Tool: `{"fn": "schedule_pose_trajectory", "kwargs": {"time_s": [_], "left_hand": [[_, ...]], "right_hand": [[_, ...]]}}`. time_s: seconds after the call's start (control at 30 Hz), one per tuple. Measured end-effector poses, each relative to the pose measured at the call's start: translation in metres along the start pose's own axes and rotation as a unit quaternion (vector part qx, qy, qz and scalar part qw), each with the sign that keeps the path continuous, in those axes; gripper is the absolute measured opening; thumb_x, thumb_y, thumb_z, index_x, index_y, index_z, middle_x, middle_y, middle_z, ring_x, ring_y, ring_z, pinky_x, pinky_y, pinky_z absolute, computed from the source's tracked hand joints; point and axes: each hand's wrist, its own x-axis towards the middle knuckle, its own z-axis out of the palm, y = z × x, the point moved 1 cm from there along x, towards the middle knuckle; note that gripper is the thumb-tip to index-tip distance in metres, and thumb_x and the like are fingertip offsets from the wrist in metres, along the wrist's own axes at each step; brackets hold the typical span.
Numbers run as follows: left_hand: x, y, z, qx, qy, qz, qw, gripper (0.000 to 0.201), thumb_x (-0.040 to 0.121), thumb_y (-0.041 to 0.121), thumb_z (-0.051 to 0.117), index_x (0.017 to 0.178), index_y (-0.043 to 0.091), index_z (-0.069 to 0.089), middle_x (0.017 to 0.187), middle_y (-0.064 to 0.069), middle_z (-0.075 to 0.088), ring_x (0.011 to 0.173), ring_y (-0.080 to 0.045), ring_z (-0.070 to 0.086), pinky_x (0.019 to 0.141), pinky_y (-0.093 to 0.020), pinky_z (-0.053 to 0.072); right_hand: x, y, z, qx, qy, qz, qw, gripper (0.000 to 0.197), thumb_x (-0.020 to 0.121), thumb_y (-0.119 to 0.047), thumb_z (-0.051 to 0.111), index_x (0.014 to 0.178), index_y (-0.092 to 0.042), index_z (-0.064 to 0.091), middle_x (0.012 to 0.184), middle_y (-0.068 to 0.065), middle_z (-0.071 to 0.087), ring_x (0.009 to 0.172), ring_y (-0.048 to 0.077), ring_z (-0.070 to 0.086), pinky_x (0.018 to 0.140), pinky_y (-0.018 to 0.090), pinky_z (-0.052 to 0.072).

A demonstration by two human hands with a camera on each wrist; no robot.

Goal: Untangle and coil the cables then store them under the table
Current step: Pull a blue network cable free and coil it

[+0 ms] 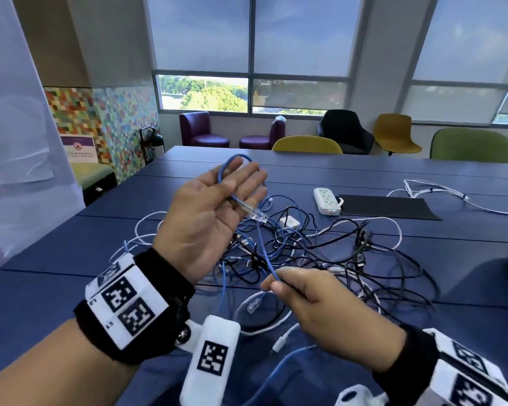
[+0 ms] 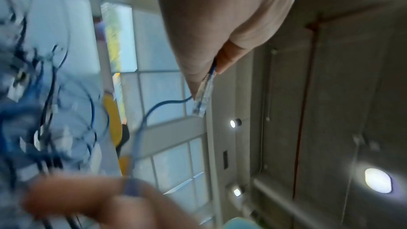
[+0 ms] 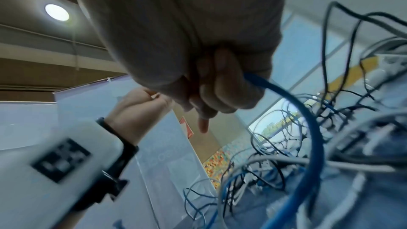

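My left hand [image 1: 214, 200] is raised palm up over the table. A blue network cable [image 1: 264, 247] loops round its fingers, and the thumb pins it against the palm. The cable's clear plug [image 1: 254, 213] sticks out past the palm's edge, and it shows in the left wrist view as the clear plug [image 2: 202, 97]. Lower down, my right hand [image 1: 279, 282] pinches the same cable between thumb and forefinger; the right wrist view shows the blue cable [image 3: 308, 119] leaving the fist. Below lies the tangle of black, white and blue cables [image 1: 320, 253].
The tangle rests on a large blue table [image 1: 335, 171]. Behind it are a white power strip [image 1: 327, 200], a black mat [image 1: 387, 206] and a separate white cable [image 1: 440, 191]. Yellow and green chairs [image 1: 307, 145] stand along the far edge.
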Motion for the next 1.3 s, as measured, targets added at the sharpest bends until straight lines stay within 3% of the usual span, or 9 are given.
{"fn": "schedule_pose_trajectory", "kwargs": {"time_s": [0.1, 0.23, 0.33, 0.57, 0.7, 0.8, 1.07, 1.17, 1.3], "left_hand": [[-0.001, -0.008, -0.005, 0.153, 0.024, 0.037, 0.987, 0.032, 0.098, -0.010, 0.037, 0.126, -0.005, 0.051, 0.126, -0.021, 0.062, 0.116, -0.029, 0.063, 0.098, -0.040, 0.051], [-0.011, -0.019, -0.008, 0.311, -0.014, 0.022, 0.950, 0.037, 0.095, -0.015, 0.039, 0.120, 0.007, 0.057, 0.124, -0.012, 0.065, 0.116, -0.021, 0.063, 0.099, -0.031, 0.050], [-0.020, -0.023, -0.008, 0.359, -0.070, -0.027, 0.930, 0.037, 0.095, -0.016, 0.039, 0.116, 0.007, 0.060, 0.119, -0.013, 0.067, 0.112, -0.019, 0.065, 0.097, -0.028, 0.051], [-0.028, -0.021, -0.017, 0.327, -0.148, -0.088, 0.929, 0.024, 0.098, 0.010, 0.046, 0.112, 0.003, 0.064, 0.098, -0.028, 0.069, 0.078, -0.028, 0.068, 0.071, -0.029, 0.056], [-0.030, -0.025, -0.017, 0.354, -0.155, -0.091, 0.918, 0.039, 0.094, 0.030, 0.045, 0.101, -0.004, 0.062, 0.062, -0.006, 0.059, 0.050, -0.014, 0.045, 0.053, -0.023, 0.040], [-0.032, -0.029, -0.015, 0.284, -0.142, -0.111, 0.942, 0.042, 0.095, 0.030, 0.046, 0.100, -0.010, 0.058, 0.055, 0.003, 0.036, 0.046, -0.010, 0.025, 0.048, -0.023, 0.034], [-0.038, -0.025, -0.003, -0.010, -0.104, -0.179, 0.978, 0.040, 0.099, 0.017, 0.040, 0.120, -0.013, 0.055, 0.046, 0.008, 0.023, 0.038, -0.004, 0.023, 0.044, -0.020, 0.032], [-0.038, -0.025, 0.001, -0.039, -0.084, -0.150, 0.984, 0.044, 0.099, 0.017, 0.039, 0.128, -0.016, 0.047, 0.047, 0.007, 0.023, 0.038, -0.005, 0.026, 0.046, -0.021, 0.036], [-0.034, -0.022, -0.002, 0.029, -0.045, -0.071, 0.996, 0.042, 0.102, 0.017, 0.037, 0.126, -0.016, 0.046, 0.049, 0.005, 0.028, 0.042, -0.008, 0.028, 0.061, -0.026, 0.049]], "right_hand": [[-0.001, -0.015, -0.012, -0.054, -0.002, -0.047, 0.997, 0.035, 0.100, -0.037, 0.044, 0.091, -0.008, 0.063, 0.071, -0.001, 0.060, 0.068, 0.013, 0.053, 0.070, 0.034, 0.046], [-0.002, -0.031, -0.026, -0.082, -0.029, -0.063, 0.994, 0.031, 0.100, -0.034, 0.048, 0.090, -0.010, 0.065, 0.059, -0.002, 0.049, 0.060, 0.011, 0.045, 0.057, 0.023, 0.035], [0.002, -0.034, -0.035, -0.057, -0.006, -0.062, 0.996, 0.025, 0.099, -0.028, 0.052, 0.083, -0.019, 0.068, 0.055, -0.019, 0.054, 0.056, 0.002, 0.049, 0.054, 0.016, 0.034], [0.009, -0.033, -0.053, -0.010, 0.077, -0.053, 0.996, 0.031, 0.095, -0.029, 0.058, 0.064, -0.028, 0.062, 0.049, -0.014, 0.049, 0.047, 0.007, 0.040, 0.048, 0.015, 0.029], [0.017, -0.026, -0.057, 0.039, 0.159, -0.030, 0.986, 0.026, 0.084, -0.038, 0.072, 0.069, -0.017, 0.068, 0.055, 0.003, 0.063, 0.046, 0.014, 0.039, 0.049, 0.029, 0.035], [0.021, -0.022, -0.057, 0.067, 0.201, -0.023, 0.977, 0.031, 0.079, -0.037, 0.077, 0.068, -0.012, 0.063, 0.049, 0.006, 0.052, 0.046, 0.010, 0.031, 0.047, 0.026, 0.030], [0.027, -0.006, -0.041, 0.024, 0.227, -0.046, 0.973, 0.020, 0.097, -0.015, 0.057, 0.094, -0.023, 0.075, 0.052, -0.006, 0.049, 0.051, 0.006, 0.038, 0.047, 0.015, 0.030], [0.026, 0.001, -0.030, 0.019, 0.218, -0.030, 0.975, 0.023, 0.098, -0.012, 0.054, 0.101, -0.025, 0.073, 0.059, -0.007, 0.056, 0.056, 0.011, 0.047, 0.055, 0.025, 0.042], [0.024, 0.007, -0.022, 0.128, 0.167, 0.053, 0.976, 0.018, 0.100, -0.014, 0.050, 0.098, -0.017, 0.067, 0.045, -0.010, 0.042, 0.034, 0.014, 0.044, 0.040, 0.031, 0.043]]}}
